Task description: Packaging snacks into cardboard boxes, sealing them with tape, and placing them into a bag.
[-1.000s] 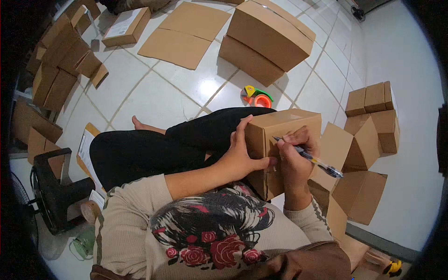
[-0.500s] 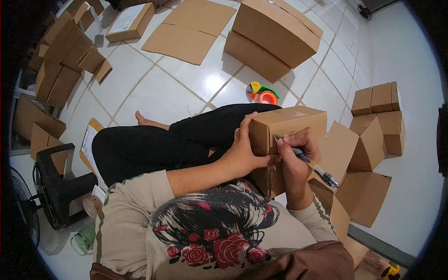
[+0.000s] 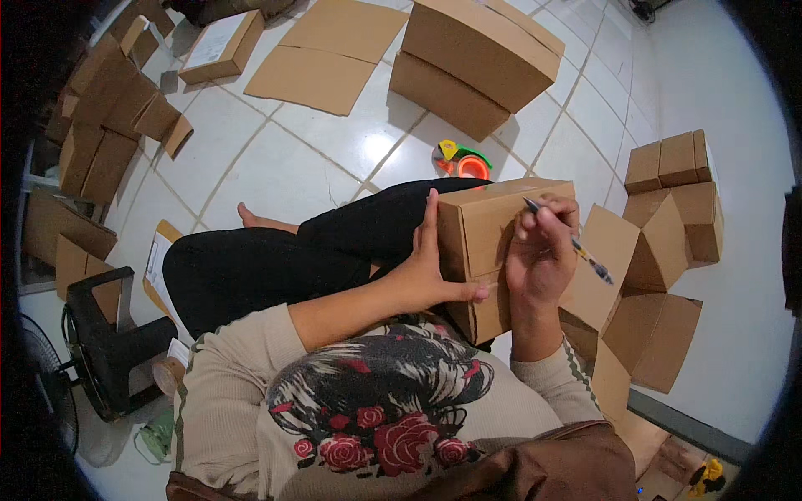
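Note:
A closed cardboard box [image 3: 478, 238] rests at my lap, a strip of clear tape running over its seam. My left hand [image 3: 430, 271] grips its left end, fingers up along the far side and thumb pressed against the near face. A pen [image 3: 595, 262] with a clear barrel and dark tip is pinched in my right hand [image 3: 543, 250]. That hand is at the box's right part, the pen tip pointing up and left near the upper edge. Whether the tip touches the cardboard I cannot tell.
An orange-and-green tape dispenser [image 3: 470, 165] lies on the tiled floor beyond the box. Larger boxes [image 3: 476, 63] and a flat cardboard sheet [image 3: 322, 63] are farther off. Small boxes [image 3: 672, 200] stand along the right wall. A black fan [image 3: 109, 351] and clipboard [image 3: 154, 267] are at left.
My right hand has shifted up and right along the box, and the pen tip has moved away from its earlier spot near the left edge. My left hand still grips the box.

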The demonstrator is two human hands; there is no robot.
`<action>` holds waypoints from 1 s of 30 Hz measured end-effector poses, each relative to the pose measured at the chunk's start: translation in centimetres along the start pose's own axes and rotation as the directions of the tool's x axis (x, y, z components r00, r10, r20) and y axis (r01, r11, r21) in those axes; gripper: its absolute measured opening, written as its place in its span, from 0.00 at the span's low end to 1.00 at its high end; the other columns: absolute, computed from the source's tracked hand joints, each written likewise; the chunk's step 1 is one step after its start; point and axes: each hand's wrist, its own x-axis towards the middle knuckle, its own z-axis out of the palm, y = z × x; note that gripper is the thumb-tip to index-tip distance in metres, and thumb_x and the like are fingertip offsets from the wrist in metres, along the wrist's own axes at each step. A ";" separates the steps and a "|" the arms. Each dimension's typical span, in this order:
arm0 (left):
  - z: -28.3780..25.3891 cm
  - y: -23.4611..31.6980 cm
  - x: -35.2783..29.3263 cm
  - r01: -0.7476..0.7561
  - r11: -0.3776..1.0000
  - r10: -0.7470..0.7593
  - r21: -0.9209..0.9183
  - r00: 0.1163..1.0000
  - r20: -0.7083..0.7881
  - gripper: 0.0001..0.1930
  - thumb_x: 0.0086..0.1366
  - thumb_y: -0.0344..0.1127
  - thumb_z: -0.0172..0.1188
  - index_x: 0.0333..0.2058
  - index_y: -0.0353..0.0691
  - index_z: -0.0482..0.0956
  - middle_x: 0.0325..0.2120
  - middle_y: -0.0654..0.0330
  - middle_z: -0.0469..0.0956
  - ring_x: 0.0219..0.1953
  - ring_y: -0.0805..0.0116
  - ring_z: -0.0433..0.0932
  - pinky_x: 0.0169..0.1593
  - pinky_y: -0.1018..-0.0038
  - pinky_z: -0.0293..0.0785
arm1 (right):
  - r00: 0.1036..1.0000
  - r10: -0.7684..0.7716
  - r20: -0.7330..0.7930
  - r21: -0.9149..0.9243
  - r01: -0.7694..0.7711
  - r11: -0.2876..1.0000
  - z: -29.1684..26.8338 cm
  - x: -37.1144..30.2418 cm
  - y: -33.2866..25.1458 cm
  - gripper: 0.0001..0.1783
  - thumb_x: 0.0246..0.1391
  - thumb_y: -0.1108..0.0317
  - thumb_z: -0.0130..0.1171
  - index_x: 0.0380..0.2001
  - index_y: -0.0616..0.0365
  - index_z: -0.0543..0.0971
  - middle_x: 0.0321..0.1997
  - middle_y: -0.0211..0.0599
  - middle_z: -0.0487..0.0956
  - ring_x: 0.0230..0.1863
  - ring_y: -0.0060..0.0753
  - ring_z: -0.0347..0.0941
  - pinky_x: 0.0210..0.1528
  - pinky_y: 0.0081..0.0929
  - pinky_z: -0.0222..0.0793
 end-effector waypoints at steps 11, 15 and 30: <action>0.4 1.9 -0.2 0.066 0.996 -0.066 0.055 0.998 -0.006 0.65 0.33 0.44 0.72 0.56 0.47 0.23 0.51 0.37 0.43 0.55 0.42 0.47 0.57 0.55 0.50 | 0.949 -0.151 0.278 -0.813 0.316 0.490 0.1 -1.7 -0.4 0.06 0.34 0.81 0.55 0.16 0.62 0.68 0.21 0.34 0.68 0.24 0.25 0.65 0.29 0.20 0.60; 0.4 2.1 -0.3 0.054 0.992 -0.050 0.112 0.998 -0.043 0.65 0.33 0.43 0.72 0.56 0.48 0.24 0.51 0.38 0.44 0.56 0.43 0.47 0.57 0.55 0.50 | 0.954 -0.126 0.272 -0.815 0.298 0.498 0.2 -1.8 -0.5 0.06 0.34 0.81 0.55 0.16 0.62 0.68 0.21 0.34 0.69 0.25 0.25 0.65 0.29 0.20 0.60; 0.6 2.3 -0.4 0.043 0.990 -0.036 0.136 0.998 -0.053 0.65 0.32 0.45 0.73 0.56 0.46 0.24 0.53 0.37 0.41 0.56 0.42 0.46 0.57 0.56 0.50 | 0.990 -0.079 0.118 -0.815 0.142 0.562 0.0 -2.1 -0.6 0.06 0.35 0.80 0.54 0.16 0.62 0.67 0.20 0.33 0.67 0.24 0.24 0.64 0.30 0.19 0.59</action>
